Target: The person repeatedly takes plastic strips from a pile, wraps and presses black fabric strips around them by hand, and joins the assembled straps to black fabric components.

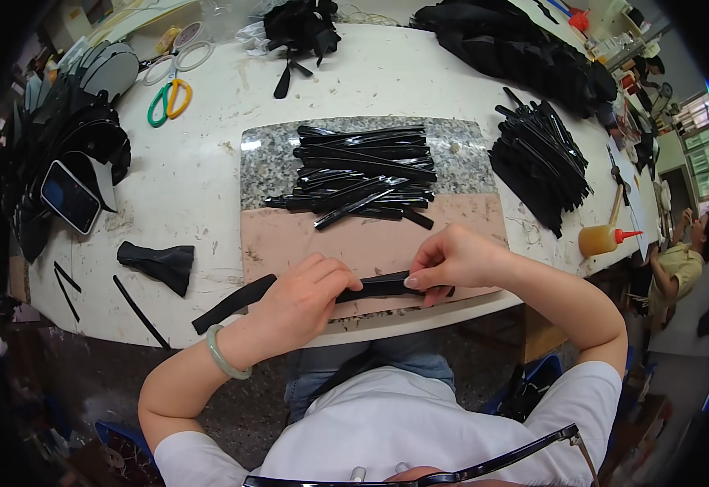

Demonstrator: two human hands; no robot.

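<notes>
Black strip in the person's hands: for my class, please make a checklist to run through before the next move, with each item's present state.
1. Right-hand grip pinching the black strip: ok.
2. Left-hand grip closed on the strip: cannot tell; its fingers hide the contact.
3. Strip's full length visible: not ok; fingers cover part.
4. Glossy strips neatly parallel: not ok; several lie crisscrossed.
5. Scissors away from both hands: ok, upper left of the view.
6. Bottle tip sealed: cannot tell; too small.

Both arms bent inward, left grip palm-down, curled, right grip pinched
</notes>
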